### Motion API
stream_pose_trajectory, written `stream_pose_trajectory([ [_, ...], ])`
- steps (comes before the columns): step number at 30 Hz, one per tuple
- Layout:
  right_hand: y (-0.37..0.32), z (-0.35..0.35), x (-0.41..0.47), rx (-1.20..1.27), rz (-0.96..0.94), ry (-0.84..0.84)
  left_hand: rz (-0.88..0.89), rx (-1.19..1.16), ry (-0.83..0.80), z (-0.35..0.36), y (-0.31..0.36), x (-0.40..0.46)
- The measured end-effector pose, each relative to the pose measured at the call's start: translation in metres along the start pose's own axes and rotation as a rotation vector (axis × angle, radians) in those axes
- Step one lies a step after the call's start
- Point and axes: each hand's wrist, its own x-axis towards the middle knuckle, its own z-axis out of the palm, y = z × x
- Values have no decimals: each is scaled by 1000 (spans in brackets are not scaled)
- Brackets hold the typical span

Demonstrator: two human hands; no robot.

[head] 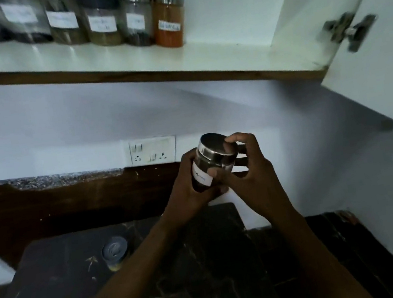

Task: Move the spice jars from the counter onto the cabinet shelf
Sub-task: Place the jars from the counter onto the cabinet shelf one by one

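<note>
No lettering can be read anywhere. The dark glass jar with a steel lid (pixel 213 161), held above the dark marble counter (pixel 205 260), carries a white paper label (pixel 202 175) on its side with a short dark mark, too small and blurred to make out. Above that jar, on the white cabinet shelf (pixel 227 49), stands a row of clear labelled jars (pixel 101 21); each bears a white label with handwriting smeared by blur. The orange spice jar with a steel lid (pixel 168 20) at the row's right end has a label (pixel 169 25) with bluish writing, also illegible.
</note>
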Motion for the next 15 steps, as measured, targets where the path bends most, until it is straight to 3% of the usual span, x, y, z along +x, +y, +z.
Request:
stream_pose_trajectory([
  [4, -17, -31, 22, 28, -63, -17, 6, 17, -64, -5, 24, 18],
  [8, -41, -51, 42, 96, -227, -53, 129, 89, 46, -7, 66, 37],
  [11, -71, -68, 64, 105, -399, 12, 306, 182, 158, -5, 110, 63],
  [15, -108, -80, 102, -28, -507, 135, 387, 335, 219, -4, 157, 103],
])
